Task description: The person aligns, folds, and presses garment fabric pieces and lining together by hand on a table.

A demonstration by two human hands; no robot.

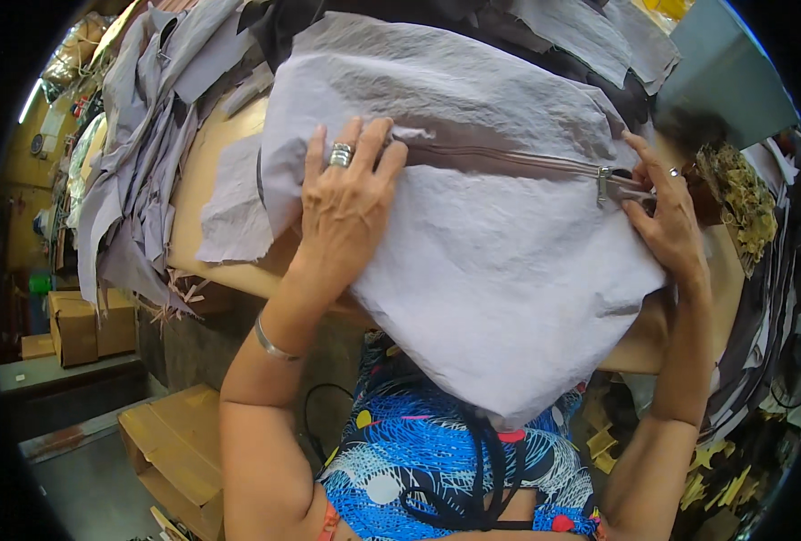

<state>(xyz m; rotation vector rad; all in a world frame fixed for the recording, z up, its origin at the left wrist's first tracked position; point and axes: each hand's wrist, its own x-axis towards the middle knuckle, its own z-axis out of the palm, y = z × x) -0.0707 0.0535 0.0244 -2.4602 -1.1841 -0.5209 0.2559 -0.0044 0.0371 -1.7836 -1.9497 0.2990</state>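
Observation:
A large light grey-lilac fabric piece [509,239] lies over the table and hangs down past its near edge toward my lap. Across it runs a brown zipper [500,160], its metal slider [604,180] near the right end. My left hand [351,198], wearing a ring, lies flat on the fabric at the zipper's left end, fingers extended. At the other end, my right hand [669,212] has its thumb and bent fingers around the zipper tape just beyond the slider. Its index finger stretches up along the fabric's edge.
Grey fabric pieces [143,153] heap over the wooden table's [211,212] left side; more dark and grey cloth lies at the back. A grey box-like panel [730,77] stands back right, beside a yellowish thread bundle [739,203]. Cardboard boxes [170,446] sit lower left.

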